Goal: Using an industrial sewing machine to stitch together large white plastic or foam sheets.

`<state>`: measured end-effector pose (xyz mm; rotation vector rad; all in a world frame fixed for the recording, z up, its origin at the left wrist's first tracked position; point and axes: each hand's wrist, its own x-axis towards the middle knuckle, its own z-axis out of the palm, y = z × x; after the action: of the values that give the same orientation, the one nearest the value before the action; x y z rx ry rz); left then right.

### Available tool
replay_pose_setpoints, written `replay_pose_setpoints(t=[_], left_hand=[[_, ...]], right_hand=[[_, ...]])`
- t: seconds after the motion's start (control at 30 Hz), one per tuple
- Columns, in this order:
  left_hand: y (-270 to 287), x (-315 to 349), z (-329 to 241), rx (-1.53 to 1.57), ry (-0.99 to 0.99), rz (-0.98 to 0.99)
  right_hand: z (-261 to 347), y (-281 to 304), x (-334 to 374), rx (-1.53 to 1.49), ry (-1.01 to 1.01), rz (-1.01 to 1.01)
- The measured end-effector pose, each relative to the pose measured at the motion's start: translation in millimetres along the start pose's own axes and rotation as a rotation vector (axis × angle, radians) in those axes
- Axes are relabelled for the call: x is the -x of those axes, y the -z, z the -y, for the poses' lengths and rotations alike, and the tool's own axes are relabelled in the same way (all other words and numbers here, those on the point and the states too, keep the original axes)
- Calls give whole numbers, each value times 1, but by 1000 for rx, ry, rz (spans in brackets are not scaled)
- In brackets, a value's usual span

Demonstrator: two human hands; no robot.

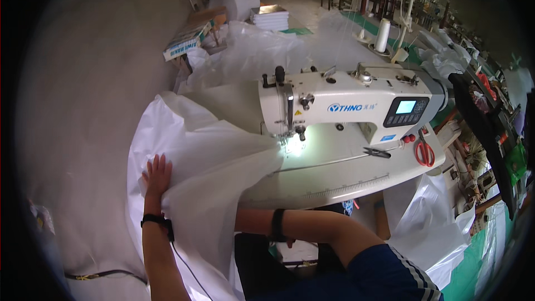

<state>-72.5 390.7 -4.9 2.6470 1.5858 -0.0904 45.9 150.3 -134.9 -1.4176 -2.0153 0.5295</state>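
Note:
A large white sheet of thin, plastic-looking material (195, 150) drapes over the left end of a white sewing machine table (334, 173). Its gathered corner runs in under the needle area of the sewing machine (334, 97), where a lamp glows. My left hand (158, 175) lies on the sheet near its left edge, fingers stretched out and open. From the right my other forearm crosses below the table edge, and my right hand (251, 221) disappears behind the hanging sheet. Its fingers are hidden, so I cannot tell what they hold.
Thread snips (377, 153) and red-handled scissors (424, 154) lie on the table's right side. A white thread cone (382, 36) stands behind the machine. More white sheeting (429, 217) hangs at right. Farther back are a big white roll (235, 1) and a cardboard box (192, 39).

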Motion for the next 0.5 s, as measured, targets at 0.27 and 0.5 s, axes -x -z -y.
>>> replay_pose_setpoints(t=[0.27, 0.5], left_hand=[[21, 11, 3, -105, -179, -4], [34, 169, -58, 198, -753, -228]], right_hand=[[-3, 14, 4, 132, -6, -82], [41, -6, 56, 167, 105, -268]])
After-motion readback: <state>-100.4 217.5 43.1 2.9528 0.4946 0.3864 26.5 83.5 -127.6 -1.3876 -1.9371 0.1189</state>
